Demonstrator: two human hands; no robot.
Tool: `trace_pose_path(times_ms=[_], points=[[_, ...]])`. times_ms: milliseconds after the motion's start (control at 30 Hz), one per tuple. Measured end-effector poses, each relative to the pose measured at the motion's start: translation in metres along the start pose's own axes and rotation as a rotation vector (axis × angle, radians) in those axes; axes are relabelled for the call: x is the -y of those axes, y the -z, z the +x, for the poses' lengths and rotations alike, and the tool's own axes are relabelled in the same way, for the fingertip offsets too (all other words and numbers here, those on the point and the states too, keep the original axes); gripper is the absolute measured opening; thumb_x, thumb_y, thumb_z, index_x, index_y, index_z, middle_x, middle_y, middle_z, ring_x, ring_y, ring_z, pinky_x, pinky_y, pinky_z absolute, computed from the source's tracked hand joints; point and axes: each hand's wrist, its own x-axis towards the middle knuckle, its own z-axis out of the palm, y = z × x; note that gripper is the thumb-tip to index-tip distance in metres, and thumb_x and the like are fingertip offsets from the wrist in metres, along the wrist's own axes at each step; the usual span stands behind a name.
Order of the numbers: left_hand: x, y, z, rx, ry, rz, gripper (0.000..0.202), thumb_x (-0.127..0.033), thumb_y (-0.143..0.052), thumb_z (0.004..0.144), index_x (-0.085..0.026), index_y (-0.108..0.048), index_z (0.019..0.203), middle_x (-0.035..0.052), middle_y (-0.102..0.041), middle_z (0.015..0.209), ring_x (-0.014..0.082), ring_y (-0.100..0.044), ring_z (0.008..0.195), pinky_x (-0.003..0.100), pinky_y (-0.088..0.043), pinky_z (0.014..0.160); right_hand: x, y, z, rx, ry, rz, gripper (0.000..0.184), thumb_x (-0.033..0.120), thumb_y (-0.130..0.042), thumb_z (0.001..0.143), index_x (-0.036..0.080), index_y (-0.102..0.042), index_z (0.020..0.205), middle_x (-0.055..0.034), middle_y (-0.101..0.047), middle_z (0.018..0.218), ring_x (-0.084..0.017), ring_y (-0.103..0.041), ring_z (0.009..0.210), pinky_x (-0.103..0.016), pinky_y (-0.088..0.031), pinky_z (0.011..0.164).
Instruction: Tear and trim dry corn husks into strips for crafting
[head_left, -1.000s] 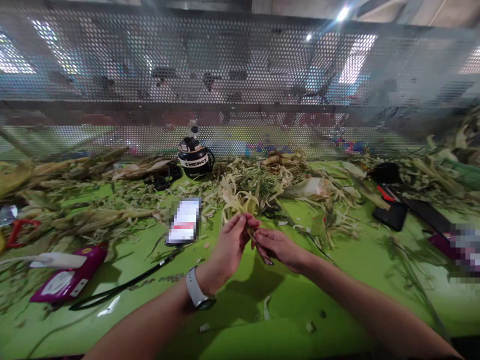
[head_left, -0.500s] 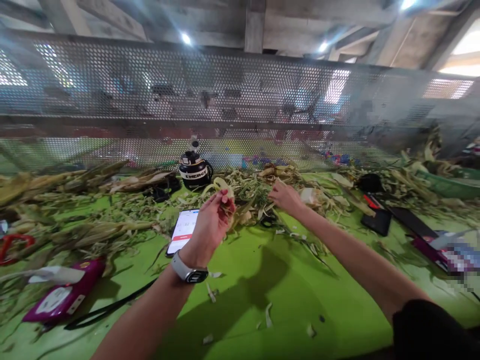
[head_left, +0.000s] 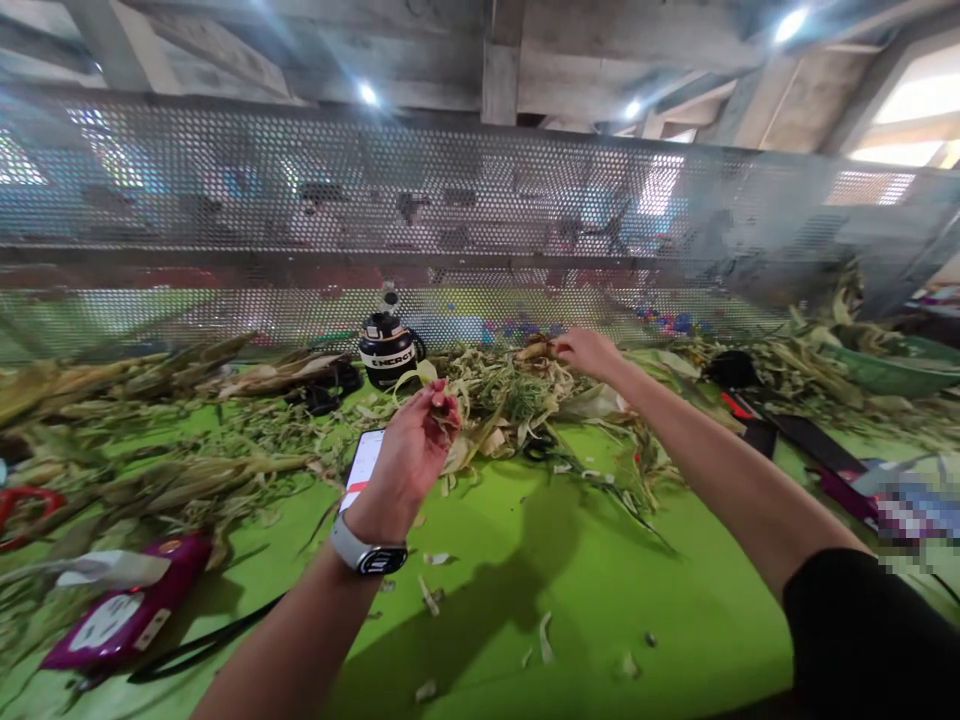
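My left hand [head_left: 420, 440], with a watch [head_left: 371, 548] on its wrist, is raised over the green table. Its fingers are closed on a pale strip of corn husk [head_left: 421, 374] that curls up above them. Farther off, my right hand [head_left: 591, 353] is over the back of a pile of shredded husk [head_left: 517, 390], near a brownish husk piece [head_left: 535, 350]. Its fingers are bent together, and what lies between them is hidden. A phone [head_left: 363, 460] with a lit screen is partly behind my left hand. Scissors [head_left: 537, 447] with dark handles lie at the pile's front.
A black bottle [head_left: 387, 350] stands behind my left hand, before a perforated metal screen [head_left: 465, 190]. Purple tissue packs [head_left: 127, 605] lie left and right. Red handles [head_left: 26, 510] show at the left edge, a green basket [head_left: 892, 368] at the right. Husk scraps litter the green tabletop [head_left: 585, 600].
My right hand has moved away from me and slightly right, to the back of the husk pile. My left hand has shifted slightly left, still gripping the husk strip. The view has tilted slightly.
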Motion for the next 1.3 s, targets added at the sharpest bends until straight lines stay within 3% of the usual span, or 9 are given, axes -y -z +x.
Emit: trace_pose_path(times_ms=[167,267,400,500,667,833,967,1167,1300], points=[[0.002,-0.001,0.0,-0.013,0.017,0.006,0.025,0.0,-0.038,0.084,-0.008,-0.058,0.072,-0.0011,-0.053,0.054,0.0072,-0.056,0.051,0.013,-0.047,0.046,-0.02,-0.035,0.002,0.137,-0.092,-0.065,0.017,0.02,-0.054,0.083,0.018,-0.067,0.094,-0.0057,-0.066,0.098,-0.019,-0.06,0.092,-0.028,-0.046,0.077],[0.004,0.0,0.0,-0.015,0.027,0.006,0.025,0.0,-0.038,0.084,-0.008,-0.059,0.073,-0.0013,-0.052,0.053,0.0074,-0.056,0.051,0.013,-0.046,0.045,-0.018,-0.05,0.004,0.197,-0.113,-0.074,0.027,0.029,-0.052,0.088,0.016,-0.056,0.111,-0.0075,-0.058,0.112,-0.019,-0.058,0.097,-0.037,-0.049,0.081],[0.006,0.0,-0.002,-0.024,0.023,0.025,0.024,-0.001,-0.039,0.085,-0.007,-0.06,0.074,-0.0015,-0.052,0.053,0.0076,-0.057,0.051,0.013,-0.047,0.045,-0.011,-0.062,0.005,0.2,-0.173,-0.062,0.029,0.03,-0.051,0.089,0.017,-0.053,0.114,-0.0078,-0.055,0.116,-0.019,-0.057,0.097,-0.038,-0.05,0.081],[0.008,0.0,-0.003,-0.033,0.029,0.043,0.025,-0.001,-0.038,0.086,-0.007,-0.06,0.074,-0.0018,-0.052,0.052,0.0074,-0.057,0.05,0.013,-0.047,0.045,-0.017,-0.053,0.011,0.142,-0.21,-0.017,0.029,0.03,-0.051,0.089,0.017,-0.053,0.114,-0.0079,-0.055,0.116,-0.019,-0.057,0.097,-0.038,-0.05,0.081],[0.011,0.0,-0.003,-0.052,0.039,0.069,0.025,-0.003,-0.038,0.087,-0.006,-0.061,0.075,-0.0022,-0.051,0.052,0.0075,-0.057,0.05,0.014,-0.047,0.045,-0.039,-0.009,0.031,-0.022,-0.235,0.085,0.024,0.029,-0.052,0.088,0.015,-0.057,0.107,-0.0073,-0.059,0.11,-0.018,-0.058,0.095,-0.037,-0.049,0.081],[0.014,0.002,-0.002,-0.062,0.057,0.093,0.026,-0.004,-0.038,0.087,-0.007,-0.061,0.076,-0.0014,-0.052,0.053,0.0079,-0.057,0.051,0.015,-0.047,0.045,-0.039,0.016,0.042,-0.138,-0.242,0.201,0.016,0.015,-0.046,0.088,0.012,-0.061,0.094,-0.0065,-0.069,0.087,-0.013,-0.064,0.08,-0.021,-0.049,0.068],[0.015,0.003,0.001,-0.074,0.057,0.098,0.025,-0.003,-0.038,0.087,-0.006,-0.061,0.077,-0.0009,-0.052,0.054,0.0082,-0.057,0.052,0.015,-0.047,0.045,-0.035,0.017,0.034,-0.087,-0.229,0.227,0.013,0.012,-0.053,0.083,0.013,-0.064,0.09,-0.0056,-0.071,0.079,-0.012,-0.066,0.07,-0.02,-0.049,0.064],[0.016,0.005,0.002,-0.055,0.066,0.094,0.024,-0.004,-0.039,0.087,-0.007,-0.061,0.078,-0.0019,-0.051,0.053,0.0078,-0.057,0.051,0.015,-0.048,0.044,-0.028,0.001,0.029,0.01,-0.249,0.064,0.013,0.011,-0.059,0.077,0.014,-0.067,0.086,-0.0138,-0.064,0.106,-0.029,-0.054,0.109,-0.039,-0.044,0.087],[0.017,0.006,0.001,-0.055,0.07,0.097,0.024,-0.004,-0.04,0.086,-0.007,-0.062,0.078,-0.0018,-0.052,0.053,0.0083,-0.058,0.052,0.015,-0.049,0.045,0.004,-0.035,0.042,0.186,-0.149,0.07,0.028,0.03,-0.053,0.088,0.016,-0.055,0.111,-0.0073,-0.057,0.114,-0.019,-0.057,0.098,-0.039,-0.049,0.082]])
